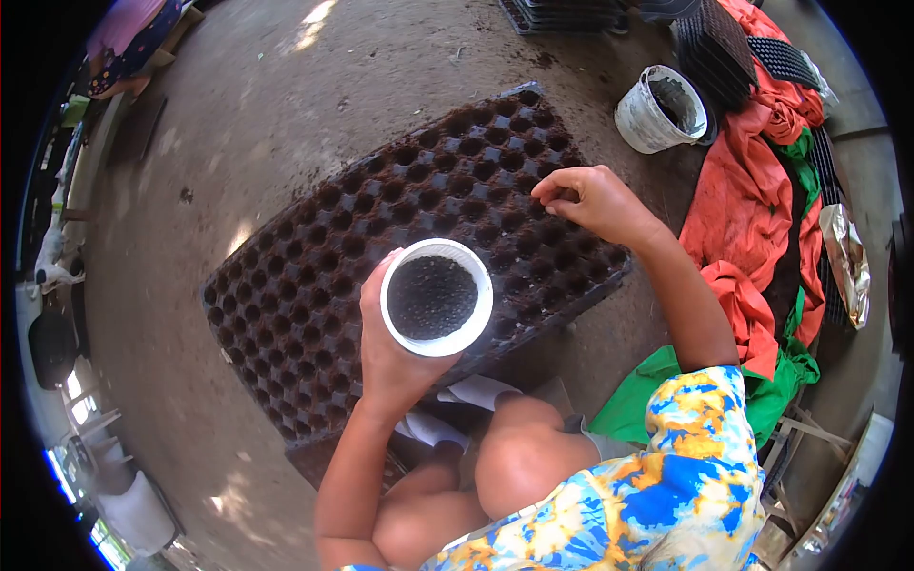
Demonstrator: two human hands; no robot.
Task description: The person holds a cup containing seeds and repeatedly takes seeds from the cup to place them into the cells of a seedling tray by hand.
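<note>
My left hand is wrapped round a white plastic cup, which I see from above. Small dark seeds partly fill the cup. Beneath both hands lies a black seedling tray with many round cells, filled with dark brown soil that has a hollow in each cell. My right hand is over the tray's right part, thumb and fingers pinched together. Whatever is between those fingertips is too small or hidden to make out.
A dirty white bucket stands on the ground at the upper right. Stacked black trays are behind it. Red cloth and green cloth lie along the right. Another person is at the upper left.
</note>
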